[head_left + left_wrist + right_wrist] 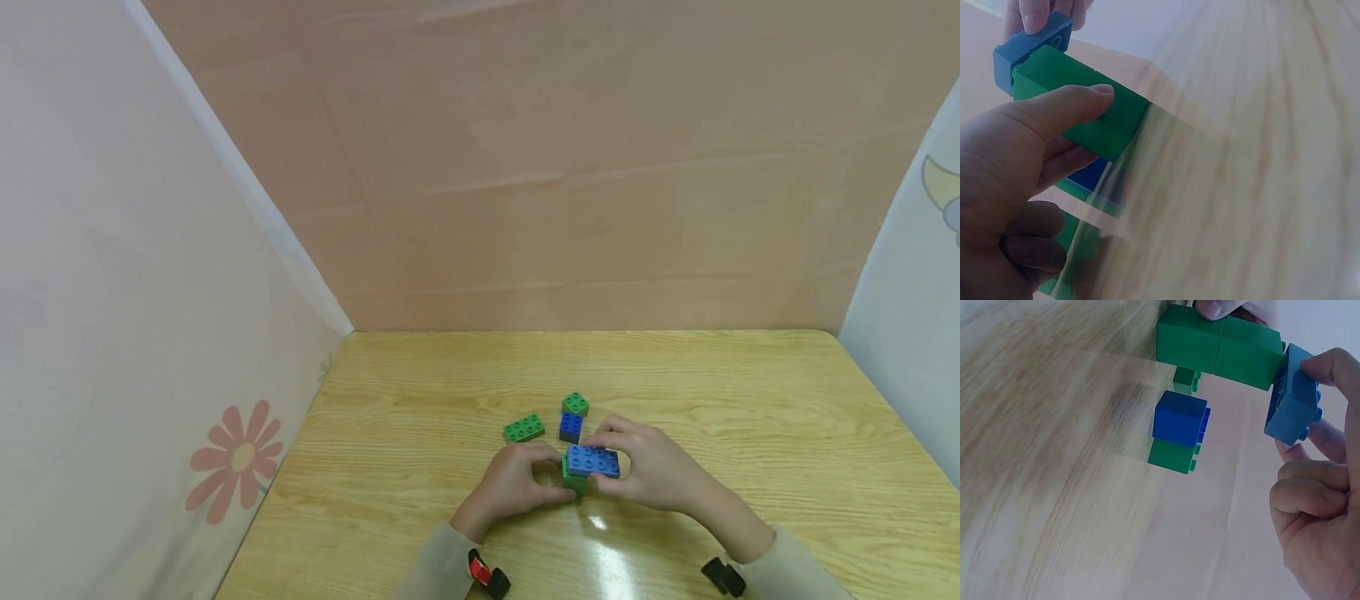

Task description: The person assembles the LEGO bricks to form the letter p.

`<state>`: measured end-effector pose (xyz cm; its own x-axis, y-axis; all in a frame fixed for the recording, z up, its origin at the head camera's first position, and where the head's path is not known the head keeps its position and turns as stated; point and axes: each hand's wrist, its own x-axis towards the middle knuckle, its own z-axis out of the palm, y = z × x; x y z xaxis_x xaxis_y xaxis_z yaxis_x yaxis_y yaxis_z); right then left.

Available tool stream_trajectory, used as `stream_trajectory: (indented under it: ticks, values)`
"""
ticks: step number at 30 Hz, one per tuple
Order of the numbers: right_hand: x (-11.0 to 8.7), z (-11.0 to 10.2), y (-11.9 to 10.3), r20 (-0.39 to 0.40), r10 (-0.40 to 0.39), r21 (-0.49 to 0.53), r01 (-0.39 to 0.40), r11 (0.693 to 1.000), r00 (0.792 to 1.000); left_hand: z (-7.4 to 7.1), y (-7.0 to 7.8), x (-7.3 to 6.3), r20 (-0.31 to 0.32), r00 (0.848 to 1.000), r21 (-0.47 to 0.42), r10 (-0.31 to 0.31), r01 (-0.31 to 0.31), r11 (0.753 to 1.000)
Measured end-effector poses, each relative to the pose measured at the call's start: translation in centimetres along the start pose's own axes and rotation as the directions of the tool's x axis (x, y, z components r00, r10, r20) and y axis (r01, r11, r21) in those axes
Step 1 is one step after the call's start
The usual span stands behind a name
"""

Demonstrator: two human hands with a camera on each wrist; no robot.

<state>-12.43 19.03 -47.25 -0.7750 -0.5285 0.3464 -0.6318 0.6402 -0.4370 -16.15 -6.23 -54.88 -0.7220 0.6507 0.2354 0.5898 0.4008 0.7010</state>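
My left hand (513,482) grips a stack of two green toy building bricks (1216,344), thumb on the near side and fingers behind. The stack's lower end is close to the tabletop. With thumb and fingers, my right hand (651,468) pinches a lighter blue eight-stud brick (594,461) at the top of the stack. It sits over the green studs at one end and juts out to the right. In the right wrist view the blue brick looks slightly tilted against the green top, with its hollow underside partly showing.
Just beyond the hands lie a dark blue brick (571,427), a small green brick (575,403) behind it and a longer green brick (524,428) to the left. The wooden table (420,375) meets a pinkish back wall (480,250), with pale side panels left and right.
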Motion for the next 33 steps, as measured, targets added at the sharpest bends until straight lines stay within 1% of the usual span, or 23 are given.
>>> stream_trajectory:
  ticks: [18,28,33]
  values:
    - [0.43,-0.10,-0.12,0.037,-0.019,0.002,0.019,1.000,0.999,0.04,0.16,-0.05,0.012,1.000,-0.015,-0.015,0.015,1.000]
    - [0.67,-0.29,-0.43,0.049,-0.074,-0.004,0.074,0.997,0.996,0.09,-0.03,0.05,-0.002,1.000,-0.012,0.020,-0.020,1.000]
    - [0.71,-0.40,-0.53,0.059,-0.084,-0.012,0.085,0.996,0.995,0.11,-0.02,0.02,-0.001,1.000,-0.014,0.021,-0.021,1.000]
